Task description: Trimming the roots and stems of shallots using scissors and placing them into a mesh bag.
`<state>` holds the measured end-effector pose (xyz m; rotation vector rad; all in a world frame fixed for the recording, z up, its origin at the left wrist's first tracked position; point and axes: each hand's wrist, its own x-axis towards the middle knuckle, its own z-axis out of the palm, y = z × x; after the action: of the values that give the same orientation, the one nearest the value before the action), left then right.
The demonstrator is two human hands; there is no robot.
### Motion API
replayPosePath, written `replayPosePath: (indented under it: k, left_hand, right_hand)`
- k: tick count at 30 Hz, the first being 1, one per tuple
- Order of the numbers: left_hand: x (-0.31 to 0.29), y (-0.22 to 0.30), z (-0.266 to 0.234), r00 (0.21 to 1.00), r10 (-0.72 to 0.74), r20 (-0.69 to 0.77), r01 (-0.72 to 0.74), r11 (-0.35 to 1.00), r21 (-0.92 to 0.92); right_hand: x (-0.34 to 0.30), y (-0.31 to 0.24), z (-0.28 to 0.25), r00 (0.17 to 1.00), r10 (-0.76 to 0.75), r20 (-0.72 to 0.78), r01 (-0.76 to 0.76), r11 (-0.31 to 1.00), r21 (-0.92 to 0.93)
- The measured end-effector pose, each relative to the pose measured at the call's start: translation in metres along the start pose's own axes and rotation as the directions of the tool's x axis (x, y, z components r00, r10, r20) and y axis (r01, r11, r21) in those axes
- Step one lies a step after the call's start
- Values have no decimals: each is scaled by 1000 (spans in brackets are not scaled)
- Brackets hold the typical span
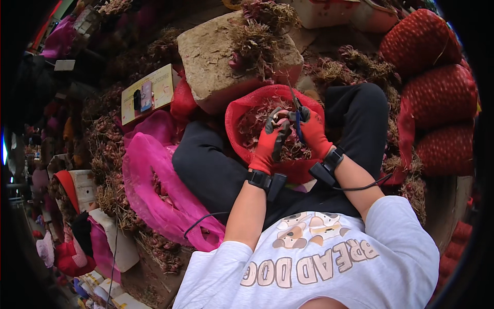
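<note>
Both my hands wear red gloves with dark palms and fingers. My left hand [272, 138] is closed around a reddish shallot [281, 120]. Close beside it, my right hand [312, 127] grips scissors [298, 121] with blue handles, their blades pointing away from me. Below both hands, between my knees, a red mesh-lined container [234, 121] holds purplish shallots and dry skins [250, 117]. My fingers partly hide the shallot and the scissor handles.
Ahead stands a dirty foam block [211, 56] bearing a bunch of shallots with dry roots [260, 38]. Pink mesh [154, 190] lies at my left. Several full red mesh sacks [437, 95] are stacked at right. A phone [146, 96] rests on a yellowish box [163, 85].
</note>
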<state>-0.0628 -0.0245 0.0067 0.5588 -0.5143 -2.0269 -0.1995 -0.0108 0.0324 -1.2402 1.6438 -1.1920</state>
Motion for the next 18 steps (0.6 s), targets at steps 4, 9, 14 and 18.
replayPosePath:
  k: [4, 9, 14, 18]
  left_hand:
    - [3, -5, -23, 979, 21, -201, 42, 952, 304]
    - [12, -11, -42, 966, 203, -162, -107, 880, 463]
    - [8, 3, -41, 991, 26, -129, 7, 967, 254]
    - [2, 9, -22, 997, 26, -67, -4, 949, 315]
  right_hand:
    - [4, 10, 0, 988, -77, 132, 99, 981, -166]
    - [-3, 4, 2, 945, -193, 264, 243, 954, -174]
    - [0, 6, -12, 906, 201, 372, -363, 821, 440]
    - [5, 17, -18, 905, 267, 331, -419, 695, 585]
